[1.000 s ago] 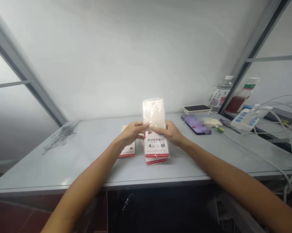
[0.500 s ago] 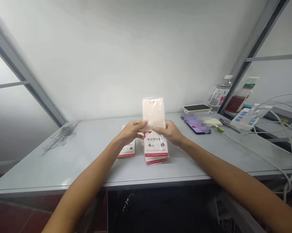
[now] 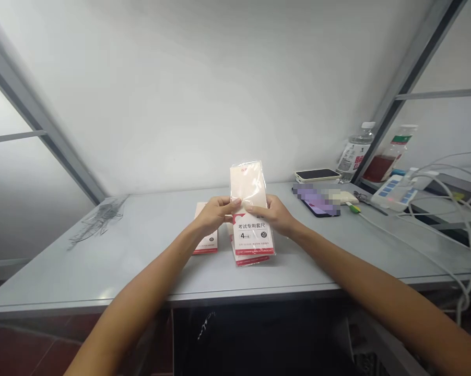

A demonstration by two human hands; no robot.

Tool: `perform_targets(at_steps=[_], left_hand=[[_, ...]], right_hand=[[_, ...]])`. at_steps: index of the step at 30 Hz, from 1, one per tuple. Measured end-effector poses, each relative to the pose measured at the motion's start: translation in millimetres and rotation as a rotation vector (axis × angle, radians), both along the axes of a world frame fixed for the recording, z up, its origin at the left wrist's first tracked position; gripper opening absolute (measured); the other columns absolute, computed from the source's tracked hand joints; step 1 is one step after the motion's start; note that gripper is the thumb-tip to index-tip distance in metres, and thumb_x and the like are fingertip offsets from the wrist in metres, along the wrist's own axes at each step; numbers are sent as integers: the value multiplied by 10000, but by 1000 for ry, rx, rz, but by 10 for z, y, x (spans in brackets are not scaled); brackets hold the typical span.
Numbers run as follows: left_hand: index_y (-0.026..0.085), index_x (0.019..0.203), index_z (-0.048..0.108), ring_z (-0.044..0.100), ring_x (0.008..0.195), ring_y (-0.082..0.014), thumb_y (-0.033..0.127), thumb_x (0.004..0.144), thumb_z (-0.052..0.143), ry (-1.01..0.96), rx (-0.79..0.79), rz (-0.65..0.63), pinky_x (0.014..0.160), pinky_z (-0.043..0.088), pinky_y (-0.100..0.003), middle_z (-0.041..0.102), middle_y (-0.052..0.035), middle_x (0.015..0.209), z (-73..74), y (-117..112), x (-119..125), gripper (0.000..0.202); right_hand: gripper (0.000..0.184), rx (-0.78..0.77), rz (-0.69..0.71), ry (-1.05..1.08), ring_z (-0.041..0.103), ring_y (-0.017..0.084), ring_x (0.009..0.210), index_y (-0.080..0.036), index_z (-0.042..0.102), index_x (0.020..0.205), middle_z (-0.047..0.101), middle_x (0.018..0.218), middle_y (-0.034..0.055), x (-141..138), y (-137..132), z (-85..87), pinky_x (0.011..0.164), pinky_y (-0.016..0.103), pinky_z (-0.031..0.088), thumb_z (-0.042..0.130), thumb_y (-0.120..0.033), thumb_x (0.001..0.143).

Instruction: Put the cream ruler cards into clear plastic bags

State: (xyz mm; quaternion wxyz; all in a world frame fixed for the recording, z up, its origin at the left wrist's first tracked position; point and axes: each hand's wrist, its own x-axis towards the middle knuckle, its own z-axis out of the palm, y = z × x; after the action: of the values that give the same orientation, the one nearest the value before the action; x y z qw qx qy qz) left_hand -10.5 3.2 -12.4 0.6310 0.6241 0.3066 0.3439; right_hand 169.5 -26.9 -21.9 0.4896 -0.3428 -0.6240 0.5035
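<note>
Both my hands hold one clear plastic packet [image 3: 249, 201] with a cream and red card inside, raised above the grey table [image 3: 149, 261]. My left hand [image 3: 214, 215] pinches its left edge and my right hand [image 3: 272, 214] pinches its right edge, thumbs on the front. Under the packet lies a small stack of like packets [image 3: 253, 259]. Another packet [image 3: 206, 244] lies flat just left of it, partly hidden by my left wrist.
A tangle of thin dark wire [image 3: 98, 219] lies at the table's far left. At the right stand two phones [image 3: 317, 175], two bottles [image 3: 355, 151], a white power strip [image 3: 394, 190] and several white cables [image 3: 435, 230]. A white wall rises behind.
The packet in my hands has tilted slightly and dropped a little; hands stay in nearly the same place.
</note>
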Motion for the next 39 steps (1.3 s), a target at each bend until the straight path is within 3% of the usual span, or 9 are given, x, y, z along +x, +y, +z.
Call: perform_targets(at_steps=[6, 20, 29, 39], left_hand=[[119, 816, 654, 574, 756, -139, 409, 705, 661, -8, -46, -63, 705, 440, -289, 624, -64, 793, 48, -13, -24, 311], [116, 809, 636, 581, 750, -152, 456, 713, 634, 26, 1, 17, 692, 456, -294, 623, -72, 782, -7, -2, 5, 352], [124, 781, 595, 534, 626, -99, 448, 760, 580, -16, 96, 57, 588, 420, -242, 560, -22, 702, 10, -36, 25, 325], [130, 741, 576, 522, 559, -92, 490, 748, 569, 83, 187, 97, 540, 395, -234, 575, -7, 645, -16, -36, 39, 361]], right_hand=[[321, -2, 6, 18, 636, 210, 681, -130, 646, 888, 680, 793, 73, 16, 6, 4, 586, 321, 486, 674, -366, 672], [307, 28, -12, -47, 635, 216, 700, -138, 636, 875, 679, 807, 71, -3, 9, -19, 577, 309, 490, 653, -380, 687], [263, 31, -6, -40, 623, 194, 677, -145, 643, 831, 673, 763, 57, -9, 22, -11, 574, 298, 478, 650, -376, 706], [297, 12, -8, -65, 622, 201, 674, -138, 649, 835, 674, 766, 64, -11, 38, -20, 572, 303, 481, 650, -395, 686]])
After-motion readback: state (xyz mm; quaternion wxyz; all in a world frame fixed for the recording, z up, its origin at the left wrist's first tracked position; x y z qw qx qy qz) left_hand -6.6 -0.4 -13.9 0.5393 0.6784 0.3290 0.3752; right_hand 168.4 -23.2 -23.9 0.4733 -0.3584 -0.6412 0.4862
